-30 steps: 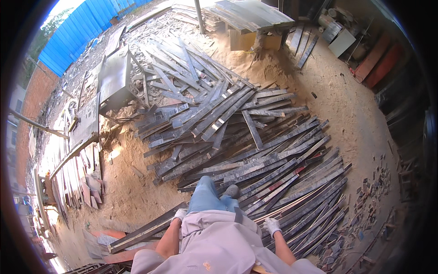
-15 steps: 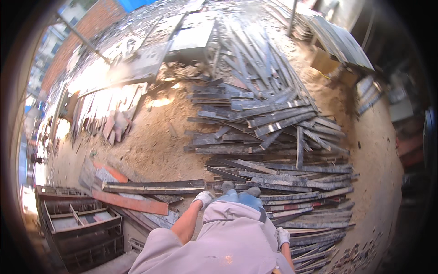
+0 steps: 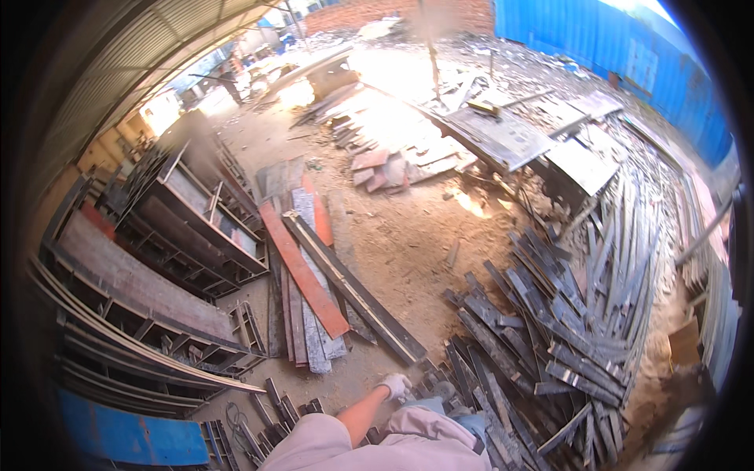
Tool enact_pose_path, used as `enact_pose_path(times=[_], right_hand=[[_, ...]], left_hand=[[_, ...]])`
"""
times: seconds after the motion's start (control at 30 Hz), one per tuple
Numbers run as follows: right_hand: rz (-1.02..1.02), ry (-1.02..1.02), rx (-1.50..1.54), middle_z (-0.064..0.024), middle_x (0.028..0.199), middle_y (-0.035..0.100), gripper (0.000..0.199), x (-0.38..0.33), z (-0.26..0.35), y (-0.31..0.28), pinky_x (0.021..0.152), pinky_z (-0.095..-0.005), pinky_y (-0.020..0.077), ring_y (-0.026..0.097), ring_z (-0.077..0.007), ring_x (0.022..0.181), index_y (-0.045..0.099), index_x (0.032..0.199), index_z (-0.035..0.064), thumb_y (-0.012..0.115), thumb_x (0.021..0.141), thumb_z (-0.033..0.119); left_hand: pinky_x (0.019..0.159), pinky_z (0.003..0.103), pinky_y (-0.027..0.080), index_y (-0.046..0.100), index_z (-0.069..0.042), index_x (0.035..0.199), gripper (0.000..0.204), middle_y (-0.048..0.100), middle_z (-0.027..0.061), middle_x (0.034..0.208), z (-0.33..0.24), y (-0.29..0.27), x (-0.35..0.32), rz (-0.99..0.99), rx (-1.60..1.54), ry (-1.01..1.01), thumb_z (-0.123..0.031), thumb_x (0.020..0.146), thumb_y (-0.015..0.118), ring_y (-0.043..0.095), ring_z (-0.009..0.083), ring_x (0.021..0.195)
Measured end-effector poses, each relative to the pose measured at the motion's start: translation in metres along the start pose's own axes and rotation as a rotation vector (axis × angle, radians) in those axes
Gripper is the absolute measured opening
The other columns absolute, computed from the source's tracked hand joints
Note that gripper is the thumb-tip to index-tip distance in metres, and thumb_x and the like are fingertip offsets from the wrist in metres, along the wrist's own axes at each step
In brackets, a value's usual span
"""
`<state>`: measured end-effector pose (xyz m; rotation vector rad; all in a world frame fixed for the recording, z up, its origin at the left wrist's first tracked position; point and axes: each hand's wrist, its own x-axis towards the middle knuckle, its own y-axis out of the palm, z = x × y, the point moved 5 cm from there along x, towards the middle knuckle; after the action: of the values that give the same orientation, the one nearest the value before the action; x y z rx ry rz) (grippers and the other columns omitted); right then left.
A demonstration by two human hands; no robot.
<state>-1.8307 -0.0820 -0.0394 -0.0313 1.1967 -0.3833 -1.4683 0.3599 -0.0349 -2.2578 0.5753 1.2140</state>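
My left hand (image 3: 395, 386), in a white work glove, hangs beside my body with its fingers loosely apart. I can make out nothing in it. It is nearest to the lower end of a pair of long dark boards (image 3: 353, 290), with a gap between hand and wood. Those boards lie slantwise beside a red-orange board (image 3: 302, 267) and a grey, speckled board (image 3: 316, 337). Right of my body spreads a large heap of dark wooden strips (image 3: 542, 314). My right hand is out of the picture.
Stacked framed panels (image 3: 204, 212) and curved frames (image 3: 149, 314) stand on the left, with a blue panel (image 3: 133, 432) at lower left. Beyond the sandy ground (image 3: 408, 235) are more planks (image 3: 400, 161) and a metal-topped table (image 3: 503, 137). A blue fence (image 3: 581, 39) rises behind.
My view has swung to the left, so the boards and panels on that side appear nearer the middle. My right hand has gone out of view. My left hand still hangs by my body.
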Motion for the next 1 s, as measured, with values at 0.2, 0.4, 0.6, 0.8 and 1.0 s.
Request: enact_pose_path(times=[0.2, 0.4, 0.6, 0.8, 1.0], right_hand=[[-0.081, -0.224, -0.556, -0.0176, 0.113, 0.077, 0.050, 0.129, 0.059, -0.062, 0.093, -0.0431, 0.0527, 0.070, -0.0295, 0.110, 0.078, 0.109, 0.0012, 0.053, 0.102, 0.044], [0.002, -0.311, -0.528, -0.0215, 0.091, 0.076, 0.052, 0.097, 0.150, -0.071, 0.084, -0.0521, 0.0528, 0.071, -0.0420, 0.090, 0.073, 0.082, 0.0056, 0.043, 0.099, 0.045], [-0.077, -0.636, -0.890, -0.0226, 0.095, 0.075, 0.038, 0.056, 0.160, -0.053, 0.084, -0.0525, 0.0539, 0.071, -0.0431, 0.094, 0.072, 0.083, 0.0065, 0.050, 0.097, 0.035], [0.112, -0.642, -1.420, -0.0255, 0.105, 0.073, 0.016, 0.013, 0.145, -0.039, 0.087, -0.0536, 0.0564, 0.070, -0.0443, 0.103, 0.072, 0.096, 0.0054, 0.062, 0.084, 0.002], [0.013, -0.733, -1.394, -0.0256, 0.104, 0.073, 0.018, 0.036, 0.125, -0.038, 0.085, -0.0520, 0.0579, 0.072, -0.0439, 0.101, 0.074, 0.097, 0.0037, 0.063, 0.084, 0.003]], left_hand=[[0.080, 0.042, 0.061, 0.076, -0.011, 0.119, 0.034, 0.078, 0.0139, 0.112, 0.064, 0.019, -0.058, -0.015, 0.632, 0.005, -0.021, 0.086, 0.071, 0.075, 0.0271, 0.099], [0.089, 0.046, 0.058, 0.080, -0.017, 0.110, 0.038, 0.076, 0.0164, 0.116, 0.107, 0.070, -0.056, 0.005, 0.744, 0.025, -0.045, 0.088, 0.066, 0.073, 0.0357, 0.108], [0.086, 0.046, 0.058, 0.080, -0.017, 0.109, 0.037, 0.077, 0.0150, 0.110, 0.089, 0.068, -0.061, -0.200, 0.454, 0.065, -0.041, 0.087, 0.061, 0.074, 0.0371, 0.101], [0.082, 0.038, 0.059, 0.078, -0.011, 0.113, 0.025, 0.078, 0.0098, 0.104, 0.038, 0.053, -0.053, -0.236, -0.053, -0.084, -0.017, 0.090, 0.071, 0.074, 0.0216, 0.094], [0.084, 0.039, 0.059, 0.079, -0.012, 0.109, 0.023, 0.079, 0.0091, 0.106, 0.034, 0.050, -0.041, -0.199, 0.152, 0.074, -0.017, 0.092, 0.065, 0.075, 0.0229, 0.095]])
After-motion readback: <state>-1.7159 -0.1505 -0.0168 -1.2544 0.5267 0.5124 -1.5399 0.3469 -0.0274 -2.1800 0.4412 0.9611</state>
